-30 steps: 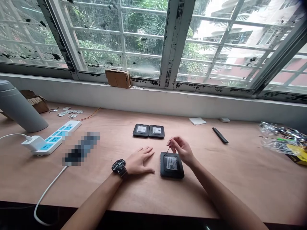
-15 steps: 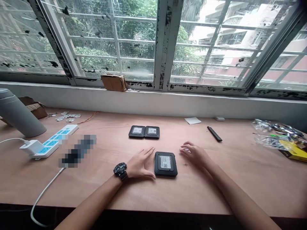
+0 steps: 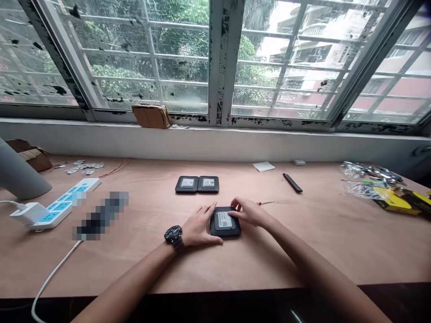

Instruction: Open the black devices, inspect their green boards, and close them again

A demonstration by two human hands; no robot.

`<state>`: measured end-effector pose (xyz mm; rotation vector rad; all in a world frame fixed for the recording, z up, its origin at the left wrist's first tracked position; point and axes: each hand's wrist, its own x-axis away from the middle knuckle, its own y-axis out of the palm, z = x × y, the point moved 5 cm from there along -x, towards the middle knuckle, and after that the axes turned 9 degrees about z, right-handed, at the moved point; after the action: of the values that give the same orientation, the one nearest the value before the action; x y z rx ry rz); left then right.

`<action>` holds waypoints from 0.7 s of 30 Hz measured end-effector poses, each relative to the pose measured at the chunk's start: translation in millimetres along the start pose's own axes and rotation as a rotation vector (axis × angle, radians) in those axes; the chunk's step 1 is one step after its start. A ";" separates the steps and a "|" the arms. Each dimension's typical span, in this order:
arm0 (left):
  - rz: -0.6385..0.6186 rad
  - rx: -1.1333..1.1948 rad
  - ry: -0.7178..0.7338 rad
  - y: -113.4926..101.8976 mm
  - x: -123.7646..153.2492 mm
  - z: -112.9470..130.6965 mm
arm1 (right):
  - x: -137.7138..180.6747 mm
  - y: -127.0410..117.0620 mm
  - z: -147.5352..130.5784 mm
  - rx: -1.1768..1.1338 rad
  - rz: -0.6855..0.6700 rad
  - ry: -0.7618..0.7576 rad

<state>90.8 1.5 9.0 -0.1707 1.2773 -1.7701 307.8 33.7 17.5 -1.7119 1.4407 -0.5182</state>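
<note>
A small black square device (image 3: 225, 223) with a white label lies on the wooden table (image 3: 303, 242) in front of me. My left hand (image 3: 198, 226), a black watch on its wrist, presses against the device's left side with fingers together. My right hand (image 3: 247, 211) rests on the device's top right corner, fingers curled over its edge. A thin red-handled tool (image 3: 265, 203) lies on the table just right of my right hand, untouched. Two more black devices (image 3: 197, 184) sit side by side farther back.
A white and blue power strip (image 3: 55, 208) with a white plug and cable lies at the left, beside a grey cylinder (image 3: 16, 175). A black bar (image 3: 292, 182) and white pad (image 3: 263, 166) lie behind. Foil bags and a yellow box (image 3: 393, 199) sit at right. Window sill runs along the back.
My right hand put the thin tool down on the table and came back to the device. Both hands closed in on the device from either side.
</note>
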 end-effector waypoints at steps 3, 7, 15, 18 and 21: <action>0.011 0.005 -0.001 0.9 1.8 -3.7 | -8.4 -0.4 -3.2 0.045 -0.012 -0.006; 0.016 -0.005 -0.011 3.0 5.6 -7.8 | -12.2 0.9 -8.9 0.085 -0.035 -0.022; 0.029 0.002 -0.056 5.9 7.3 -14.4 | -16.8 18.4 -26.0 0.305 0.052 -0.085; 0.020 0.026 -0.069 8.9 7.6 -17.8 | -17.7 22.7 -26.3 0.317 0.046 -0.057; 0.008 0.048 -0.082 11.4 7.3 -20.3 | -17.6 21.5 -25.7 0.313 0.052 -0.034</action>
<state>81.7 9.5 -12.1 -0.2091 1.1745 -1.7676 270.9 41.9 18.7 -1.4257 1.2998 -0.6459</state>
